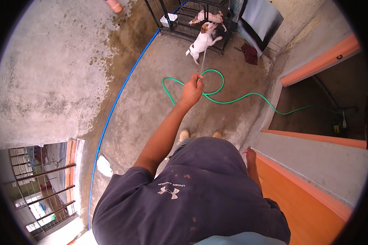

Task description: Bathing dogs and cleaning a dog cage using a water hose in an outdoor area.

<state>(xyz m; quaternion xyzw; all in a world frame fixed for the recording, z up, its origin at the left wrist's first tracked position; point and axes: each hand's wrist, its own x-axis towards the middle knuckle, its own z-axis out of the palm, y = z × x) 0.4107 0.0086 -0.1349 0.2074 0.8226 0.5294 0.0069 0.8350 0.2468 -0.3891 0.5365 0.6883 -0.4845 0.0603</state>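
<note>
My left hand (193, 90) reaches forward, fingers closed around the green hose (249, 94), which loops on the floor beside it. From the fist a thin pale streak (203, 61) runs toward a white dog with a brown head (201, 43); whether it is water or a cord I cannot tell. The dog stands with its front paws up against a black wire cage (184, 34). A second white and brown dog (212, 17) is inside. My right hand (248, 153) hangs low at my side, mostly hidden by my body, with its fingers too small to read.
A blue hose (119, 92) curves along the left of the concrete floor (139, 110). Beside the cage lean a dark-framed panel (261, 24) and a dark red cloth (249, 54). An orange-framed doorway (315, 134) is at right, a barred window (45, 175) at left.
</note>
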